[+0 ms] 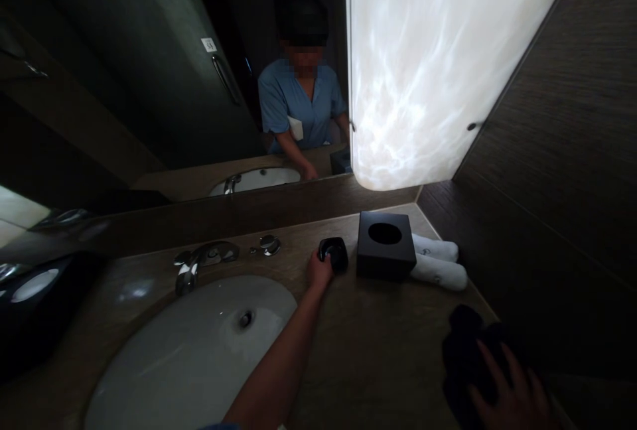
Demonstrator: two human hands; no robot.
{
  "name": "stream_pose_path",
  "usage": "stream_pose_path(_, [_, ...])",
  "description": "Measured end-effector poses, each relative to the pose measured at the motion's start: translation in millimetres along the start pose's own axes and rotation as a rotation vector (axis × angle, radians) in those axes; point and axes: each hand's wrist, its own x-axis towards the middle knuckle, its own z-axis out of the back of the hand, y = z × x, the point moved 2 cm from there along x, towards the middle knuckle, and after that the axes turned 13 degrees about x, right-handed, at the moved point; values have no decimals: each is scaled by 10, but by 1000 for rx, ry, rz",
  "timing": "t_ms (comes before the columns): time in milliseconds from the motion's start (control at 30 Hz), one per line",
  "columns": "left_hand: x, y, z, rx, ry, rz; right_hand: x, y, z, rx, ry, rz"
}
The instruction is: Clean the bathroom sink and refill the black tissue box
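Note:
My left hand (321, 269) reaches across the counter beside the basin and grips the near left edge of a small square black dish (339, 255). A finger or thumb overlaps the dish's rim. At the lower right, my right hand (512, 383) lies over a bunched dark cloth (465, 357), its fingers spread across the folds and curved onto it. The cloth is too dark to show its full shape. A black tissue box (383, 254) with an oval opening stands just right of the dish.
Two rolled white towels (440, 272) lie behind the tissue box. To the left are a white oval basin (199, 363), a chrome faucet (188, 271) and a round chrome knob (269, 245). A mirror (164, 85) and a bright lit panel (423, 71) rise behind the counter (368, 350).

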Motion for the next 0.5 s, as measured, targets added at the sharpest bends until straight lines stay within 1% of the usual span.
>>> stream_pose_path(67, [-60, 44, 67, -48, 53, 17, 183, 270, -9, -53, 39, -83])
stream_pose_path(100, [-102, 78, 126, -68, 62, 26, 253, 448, -30, -74, 67, -101])
stream_pose_path(167, [-210, 160, 289, -106, 46, 48, 297, 883, -113, -80, 151, -62])
stream_pose_path(233, [-348, 240, 488, -145, 6, 72, 160, 1366, -238, -22, 268, 51])
stream_pose_path(300, [-505, 290, 687, -190, -24, 83, -160, 1776, -388, 106, 442, 228])
stream_pose_path(333, [-584, 303, 780, -214, -30, 84, -366, 1907, -461, 188, 549, 345])
stream_pose_path(367, [-660, 310, 867, -237, -31, 83, -582, 1964, -521, 262, 662, 478])
stream_pose_path(400, [-734, 315, 950, -259, -29, 82, -790, 1933, -560, 313, 767, 625])
stream_pose_path(433, [-805, 322, 1029, -280, -25, 81, -971, 1810, -567, 333, 836, 774])
stream_pose_path(467, [-874, 336, 1103, -299, -21, 82, -1106, 1600, -533, 320, 850, 911])
stream_pose_path(500, [-943, 360, 1173, -318, -18, 87, -1191, 1324, -453, 285, 815, 1030])
